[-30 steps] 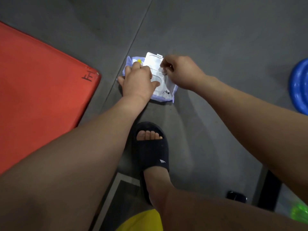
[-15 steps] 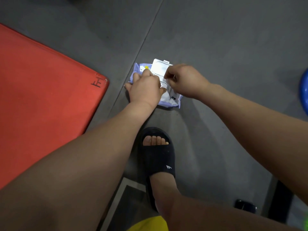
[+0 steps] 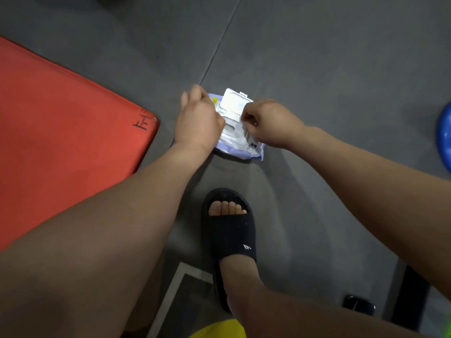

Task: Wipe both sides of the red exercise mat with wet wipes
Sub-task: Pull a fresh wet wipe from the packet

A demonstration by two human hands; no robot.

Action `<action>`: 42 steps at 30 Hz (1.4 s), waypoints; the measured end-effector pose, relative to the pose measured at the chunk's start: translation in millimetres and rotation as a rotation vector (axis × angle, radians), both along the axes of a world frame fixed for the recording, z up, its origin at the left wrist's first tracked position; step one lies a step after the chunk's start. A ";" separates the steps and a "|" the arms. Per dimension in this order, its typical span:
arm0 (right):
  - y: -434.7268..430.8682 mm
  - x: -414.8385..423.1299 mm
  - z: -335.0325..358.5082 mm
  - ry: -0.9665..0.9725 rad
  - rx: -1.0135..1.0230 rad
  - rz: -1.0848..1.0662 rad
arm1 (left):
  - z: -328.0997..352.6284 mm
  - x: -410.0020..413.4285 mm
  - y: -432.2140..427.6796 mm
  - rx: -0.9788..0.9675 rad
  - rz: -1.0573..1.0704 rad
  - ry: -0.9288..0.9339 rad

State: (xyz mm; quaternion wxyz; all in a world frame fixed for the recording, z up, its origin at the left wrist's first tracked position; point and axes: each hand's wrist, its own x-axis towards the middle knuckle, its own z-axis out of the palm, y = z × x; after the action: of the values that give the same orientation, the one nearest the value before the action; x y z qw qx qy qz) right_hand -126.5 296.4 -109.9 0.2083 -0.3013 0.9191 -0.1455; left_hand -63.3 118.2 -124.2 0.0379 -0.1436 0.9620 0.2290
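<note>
Head view: the pack (image 3: 240, 142) of wet wipes lies on the grey floor (image 3: 317, 69) just ahead of a foot in a black slipper (image 3: 229, 235), with its white lid (image 3: 234, 102) flipped up. The left hand (image 3: 199, 120) lies over the pack's left end, fingers bent down across it, pinning it to the floor. The right hand (image 3: 271, 123) is curled tight, its fingertips pinching a bit of white at the opening. That bit looks like the corner of a wipe (image 3: 247, 130), though it is too small to be sure.

The mat (image 3: 61, 123) lies flat on the floor to the left. Its rounded corner, with dark marks on it, is near the pack but not touching it, and no hand is on it. A blue thing (image 3: 445, 137) shows at the right edge.

The step in hand seems to be drawing out a first wipe, with no wiping begun. A wipe should be light, limp and wet, prone to stretch or to drag the next sheet out with it, so a pinch at one corner and a slow pull suit it. The pack is soft and light and would likely lift with the pull unless held down. The mat looks padded and bendy with a smooth skin, probably slick once wet and bulky rather than heavy. A corner or the long edge looks best for turning it over.
</note>
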 end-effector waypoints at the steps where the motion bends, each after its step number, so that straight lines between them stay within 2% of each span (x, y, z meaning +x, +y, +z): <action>1: -1.6 0.8 0.7 0.014 -0.001 0.002 | -2.7 1.0 -5.8 -0.001 0.012 0.000; 5: -14.5 8.8 3.7 0.078 0.005 0.087 | -11.1 2.9 -18.3 0.169 0.170 -0.099; 9: -32.1 21.3 2.2 0.116 0.001 0.162 | -4.4 3.7 -18.7 0.241 0.199 -0.109; 13: -40.4 18.8 -1.3 0.146 0.124 0.134 | -5.1 5.1 -19.6 0.241 0.174 -0.109; 21: -47.0 21.7 -13.1 0.191 0.178 0.083 | -11.3 6.0 -16.3 0.260 0.222 -0.129; 27: -41.7 25.7 -21.5 0.284 0.102 0.179 | -7.8 9.4 -18.5 0.262 0.186 -0.103; 30: -37.0 24.5 -21.2 0.258 0.024 0.164 | -8.7 10.3 -20.0 0.267 0.186 -0.102; 37: -31.8 23.3 -4.9 -0.004 -0.256 -0.195 | -3.1 11.9 -17.9 0.259 0.185 -0.080; 42: -29.7 8.2 3.7 -0.209 -0.483 -0.719 | -4.6 12.8 -18.5 0.246 0.172 -0.097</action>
State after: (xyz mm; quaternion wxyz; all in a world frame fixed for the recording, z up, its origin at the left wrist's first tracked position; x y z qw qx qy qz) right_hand -118.3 266.7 -106.2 0.1596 0.0139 0.8791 -0.4489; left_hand -50.5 99.7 -128.7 0.0820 -0.2309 0.9079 0.3401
